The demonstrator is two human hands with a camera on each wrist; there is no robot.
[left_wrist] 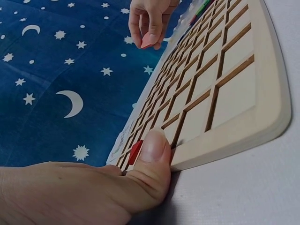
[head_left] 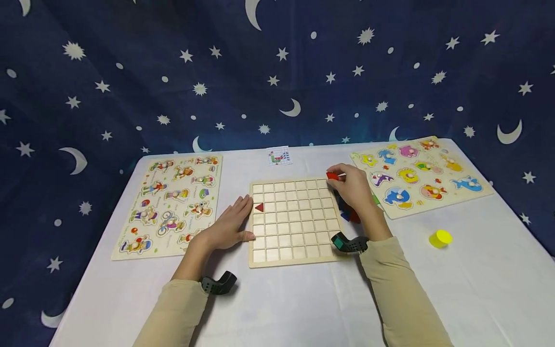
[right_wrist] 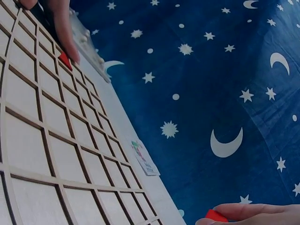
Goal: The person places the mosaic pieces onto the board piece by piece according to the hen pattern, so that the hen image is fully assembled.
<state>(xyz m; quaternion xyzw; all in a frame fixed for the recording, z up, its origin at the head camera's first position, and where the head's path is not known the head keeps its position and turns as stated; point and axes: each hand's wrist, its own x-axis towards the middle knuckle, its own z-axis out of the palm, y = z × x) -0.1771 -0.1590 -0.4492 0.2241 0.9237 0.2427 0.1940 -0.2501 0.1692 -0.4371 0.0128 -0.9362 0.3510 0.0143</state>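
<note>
Head view shows the left hand (head_left: 230, 225) lying flat with fingers spread at nine o'clock of the wooden grid board (head_left: 295, 221), thumb pressed to its edge just beside a red triangle piece (head_left: 259, 207) seated in a cell. The right hand (head_left: 353, 188) pinches a red piece (head_left: 332, 176) above the board's one o'clock corner, with more coloured pieces (head_left: 349, 212) lying on the white surface (head_left: 455, 289) beneath it.

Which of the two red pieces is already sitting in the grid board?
The red triangle in the grid board's leftmost column, beside the left hand. The other red piece is pinched in the right hand, above the board's far right corner.
</note>
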